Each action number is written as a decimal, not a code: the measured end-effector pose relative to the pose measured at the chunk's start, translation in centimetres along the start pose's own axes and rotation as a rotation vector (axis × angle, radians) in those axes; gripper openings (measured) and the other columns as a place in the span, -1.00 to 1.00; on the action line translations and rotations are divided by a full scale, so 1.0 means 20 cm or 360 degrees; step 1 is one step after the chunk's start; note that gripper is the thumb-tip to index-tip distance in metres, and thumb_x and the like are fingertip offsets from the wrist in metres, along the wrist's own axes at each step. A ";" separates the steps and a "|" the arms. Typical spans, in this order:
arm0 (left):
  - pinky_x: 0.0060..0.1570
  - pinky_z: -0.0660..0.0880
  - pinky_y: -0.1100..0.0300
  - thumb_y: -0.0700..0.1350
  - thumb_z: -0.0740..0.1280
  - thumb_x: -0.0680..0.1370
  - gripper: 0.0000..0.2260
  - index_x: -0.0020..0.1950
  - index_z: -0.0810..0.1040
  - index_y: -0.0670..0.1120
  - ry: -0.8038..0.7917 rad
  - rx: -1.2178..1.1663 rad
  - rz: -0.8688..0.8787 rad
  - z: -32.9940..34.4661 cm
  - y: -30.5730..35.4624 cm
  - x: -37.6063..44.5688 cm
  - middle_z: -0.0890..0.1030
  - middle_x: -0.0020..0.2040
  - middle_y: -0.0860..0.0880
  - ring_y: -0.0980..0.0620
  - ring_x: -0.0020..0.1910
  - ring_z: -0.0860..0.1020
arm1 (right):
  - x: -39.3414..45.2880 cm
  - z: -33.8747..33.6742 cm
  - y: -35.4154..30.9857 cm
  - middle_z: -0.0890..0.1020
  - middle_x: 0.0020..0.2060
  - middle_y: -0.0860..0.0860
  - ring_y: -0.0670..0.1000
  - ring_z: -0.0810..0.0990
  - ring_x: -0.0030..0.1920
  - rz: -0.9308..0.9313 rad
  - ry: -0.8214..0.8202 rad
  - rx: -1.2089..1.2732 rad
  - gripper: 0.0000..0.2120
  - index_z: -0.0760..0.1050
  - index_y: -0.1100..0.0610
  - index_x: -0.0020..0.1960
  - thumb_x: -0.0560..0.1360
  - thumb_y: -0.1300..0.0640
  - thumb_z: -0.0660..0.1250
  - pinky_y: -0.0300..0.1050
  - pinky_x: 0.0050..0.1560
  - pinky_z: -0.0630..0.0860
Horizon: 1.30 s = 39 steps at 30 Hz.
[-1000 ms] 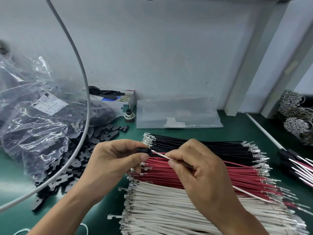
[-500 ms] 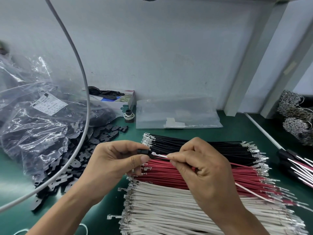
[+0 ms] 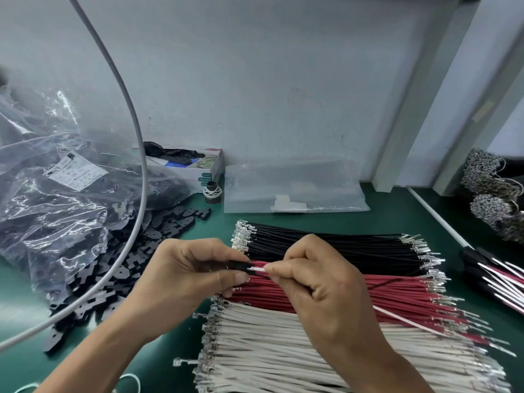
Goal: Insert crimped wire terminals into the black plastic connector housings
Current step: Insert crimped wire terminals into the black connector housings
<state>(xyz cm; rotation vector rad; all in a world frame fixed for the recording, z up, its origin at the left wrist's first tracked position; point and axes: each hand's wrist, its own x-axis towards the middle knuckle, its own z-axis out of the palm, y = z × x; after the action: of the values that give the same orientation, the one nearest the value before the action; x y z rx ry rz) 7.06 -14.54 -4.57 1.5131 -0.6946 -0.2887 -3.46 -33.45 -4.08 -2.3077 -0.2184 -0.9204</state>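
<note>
Green bench (image 3: pixel 215 222), left hand (image 3: pixel 184 276) gripping housing (image 3: pixel 238 265), right hand (image 3: pixel 317 282) pinching white wire (image 3: pixel 256 269) lying crosswise, terminal leftward.

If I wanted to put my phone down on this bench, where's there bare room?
Bare green mat shows between the clear flat bag and the black wires, and at the near left beside the loose housings. The middle is crowded with wire stacks and both hands.

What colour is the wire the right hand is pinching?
White wire, clearest in the head view.

The printed label (image 3: pixel 76 172) on the plastic bag (image 3: pixel 56 211) (small, blurred) cannot be read.
</note>
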 end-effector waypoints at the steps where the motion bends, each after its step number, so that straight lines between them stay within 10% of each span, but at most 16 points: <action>1: -0.28 0.59 0.23 -0.22 0.58 0.34 -0.81 -0.06 0.78 -0.14 -0.0019 0.0059 0.0018 0.01 0.00 0.00 0.67 -0.30 -0.14 -0.04 -0.38 0.61 | 0.00 0.01 -0.01 0.50 -0.22 -0.08 -0.06 0.50 -0.27 -0.0109 -0.0017 -0.0129 -0.93 0.70 0.14 -0.05 0.53 0.18 0.44 -0.08 -0.31 0.51; 28: -0.29 0.61 0.26 -0.17 0.61 0.30 -0.77 -0.07 0.77 -0.14 0.0203 -0.0240 0.0114 -0.02 0.01 0.01 0.72 -0.25 -0.22 -0.03 -0.36 0.65 | 0.05 -0.04 0.03 0.49 -0.10 -0.21 -0.15 0.49 -0.12 -0.0193 -0.0069 -0.0578 -0.80 0.56 -0.05 0.02 0.60 -0.11 0.22 -0.24 -0.14 0.43; 32: -0.17 0.62 0.23 0.10 0.46 0.54 -0.77 0.06 0.76 0.00 0.0447 0.0015 0.0237 -0.08 -0.01 0.02 0.76 -0.06 -0.09 -0.04 -0.14 0.71 | 0.08 -0.14 0.06 0.44 -0.19 -0.23 -0.16 0.46 -0.25 -0.0087 0.0000 -0.0589 -0.77 0.54 -0.10 0.00 0.62 -0.14 0.14 -0.36 -0.29 0.34; 36: -0.18 0.48 0.28 -0.13 0.52 0.52 -0.84 0.09 0.74 0.01 0.0855 0.1244 0.0253 -0.16 -0.11 0.05 0.70 -0.04 0.15 0.13 -0.13 0.64 | 0.18 -0.36 0.02 0.53 -0.28 -0.10 -0.03 0.54 -0.29 0.0100 0.0529 -0.0060 -0.88 0.54 -0.16 -0.01 0.61 -0.10 0.23 -0.34 -0.31 0.39; 39: -0.11 0.51 0.11 -0.19 0.60 0.40 -0.74 0.08 0.76 -0.09 0.0680 0.1821 0.0146 -0.20 -0.16 0.05 0.67 0.02 -0.02 -0.09 -0.02 0.64 | 0.26 -0.57 0.00 0.58 -0.30 -0.05 -0.04 0.54 -0.34 0.0138 0.0863 0.0356 -0.87 0.58 -0.09 0.07 0.63 -0.02 0.25 -0.17 -0.27 0.54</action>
<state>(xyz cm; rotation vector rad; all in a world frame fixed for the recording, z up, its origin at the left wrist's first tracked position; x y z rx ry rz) 10.96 -12.01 -7.11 2.4951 -0.5876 0.6084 -6.05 -41.01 5.66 -1.7748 0.0113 -1.3573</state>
